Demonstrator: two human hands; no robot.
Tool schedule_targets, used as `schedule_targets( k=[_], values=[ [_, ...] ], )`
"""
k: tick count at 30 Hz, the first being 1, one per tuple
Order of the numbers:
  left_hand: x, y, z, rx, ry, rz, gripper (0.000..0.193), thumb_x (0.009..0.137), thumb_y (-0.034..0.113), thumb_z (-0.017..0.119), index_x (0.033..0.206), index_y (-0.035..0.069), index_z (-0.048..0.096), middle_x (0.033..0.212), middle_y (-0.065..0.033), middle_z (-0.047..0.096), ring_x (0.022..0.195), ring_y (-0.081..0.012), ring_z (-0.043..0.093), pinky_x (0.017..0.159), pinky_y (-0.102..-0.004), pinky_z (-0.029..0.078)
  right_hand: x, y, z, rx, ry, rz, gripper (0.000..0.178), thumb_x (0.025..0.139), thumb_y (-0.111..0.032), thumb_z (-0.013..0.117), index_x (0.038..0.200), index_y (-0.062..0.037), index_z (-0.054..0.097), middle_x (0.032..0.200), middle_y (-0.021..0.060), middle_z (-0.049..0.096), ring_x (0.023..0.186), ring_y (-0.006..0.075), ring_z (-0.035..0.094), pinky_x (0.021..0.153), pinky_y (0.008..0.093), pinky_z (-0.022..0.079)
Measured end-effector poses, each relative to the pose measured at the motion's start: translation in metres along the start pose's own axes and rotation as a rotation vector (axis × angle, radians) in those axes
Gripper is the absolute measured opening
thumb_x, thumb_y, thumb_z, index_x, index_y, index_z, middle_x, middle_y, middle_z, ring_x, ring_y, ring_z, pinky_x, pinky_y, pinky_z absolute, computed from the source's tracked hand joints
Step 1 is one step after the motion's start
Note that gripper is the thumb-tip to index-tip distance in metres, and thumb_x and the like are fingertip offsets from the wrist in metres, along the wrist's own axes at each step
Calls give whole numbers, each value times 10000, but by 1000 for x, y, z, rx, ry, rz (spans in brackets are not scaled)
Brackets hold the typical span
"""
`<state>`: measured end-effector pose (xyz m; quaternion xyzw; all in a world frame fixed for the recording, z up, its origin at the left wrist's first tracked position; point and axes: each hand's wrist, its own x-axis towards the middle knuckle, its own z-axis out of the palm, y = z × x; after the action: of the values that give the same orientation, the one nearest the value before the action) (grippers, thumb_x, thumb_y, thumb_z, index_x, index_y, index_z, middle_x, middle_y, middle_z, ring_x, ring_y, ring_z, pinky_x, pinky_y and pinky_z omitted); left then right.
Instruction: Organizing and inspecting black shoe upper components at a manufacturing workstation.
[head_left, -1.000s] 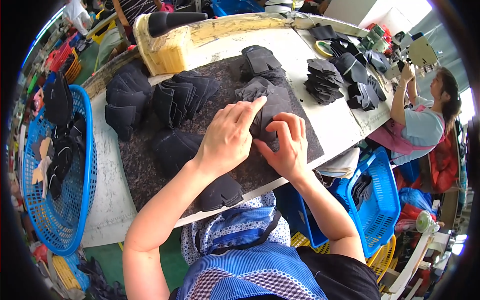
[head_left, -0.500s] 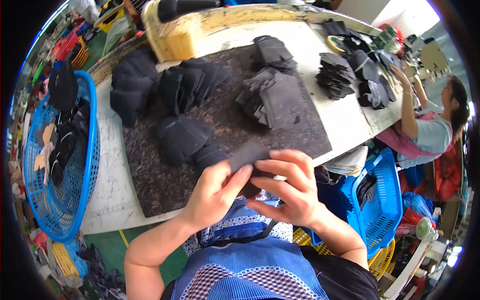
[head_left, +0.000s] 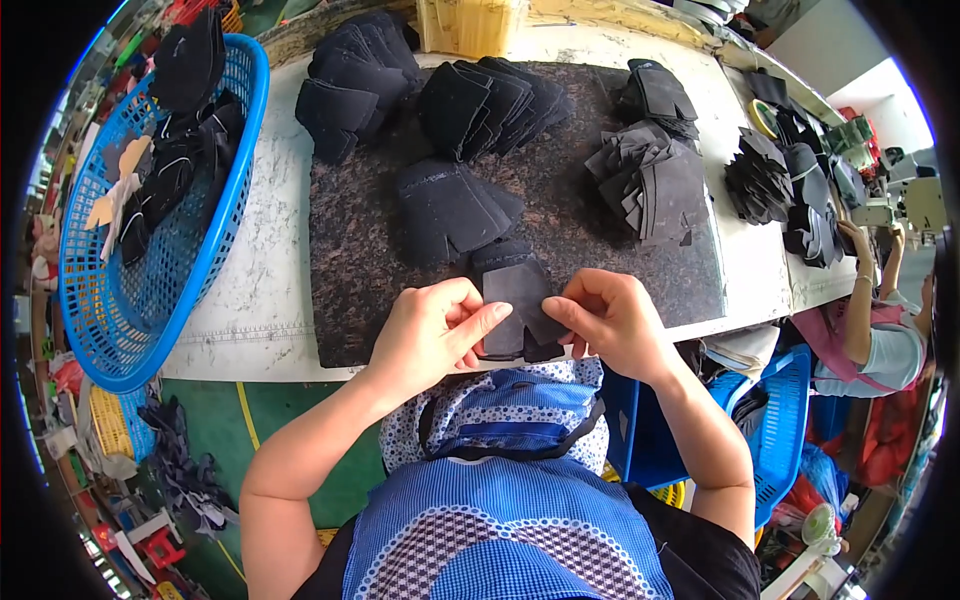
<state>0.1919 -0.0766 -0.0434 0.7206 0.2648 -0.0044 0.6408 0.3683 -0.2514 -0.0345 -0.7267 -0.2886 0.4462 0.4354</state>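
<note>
Green floor (head_left: pixel 300 430) shows below the near edge of a white bench (head_left: pixel 265 310) bearing a dark speckled slab (head_left: pixel 560 190). At that edge, the left hand (head_left: pixel 435 330) pinches a grey piece (head_left: pixel 504 295) at its left side, thumb on top; the right hand (head_left: pixel 620 325) has thumb and fingers closed on the dark piece (head_left: pixel 540 318) beneath it. Just beyond lies a dark stack (head_left: pixel 445 215), with a grey stack (head_left: pixel 668 195) to its right. Farther back sits a fanned black stack (head_left: pixel 490 105). Far right, a co-worker (head_left: pixel 865 340) raises both arms.
</note>
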Motion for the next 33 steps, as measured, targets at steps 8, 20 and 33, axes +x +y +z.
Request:
schedule_targets(
  k=[8, 20, 33],
  values=[
    [6, -5, 1, 62, 1, -7, 335, 1024, 260, 740, 823, 28, 604, 642, -54, 682, 558, -79, 668, 483, -235, 509, 5, 0, 3, -51, 22, 51, 269, 981, -206, 770, 884, 22, 665, 689, 90, 701, 604, 134, 697, 535, 297, 536],
    [-24, -17, -36, 574, 394, 649, 156, 917, 40, 811, 951, 38, 658, 620, -22, 621, 513, -80, 612, 480, -248, 467, 107, -47, 25, -737, 68, -976, 268, 788, -143, 852, 1005, -68, 713, 968, 88, 654, 981, 313, 639, 833, 413, 559],
    [29, -10, -47, 961, 306, 723, 419, 894, 102, 754, 1295, 36, 652, 1317, -117, 639, 1217, -349, 615, 1051, -450, 479, 65, -91, 7, -55, 504, -792, 84, 868, -24, 757, 945, -22, 726, 868, 108, 714, 741, 283, 675, 674, 351, 541]
  ],
)
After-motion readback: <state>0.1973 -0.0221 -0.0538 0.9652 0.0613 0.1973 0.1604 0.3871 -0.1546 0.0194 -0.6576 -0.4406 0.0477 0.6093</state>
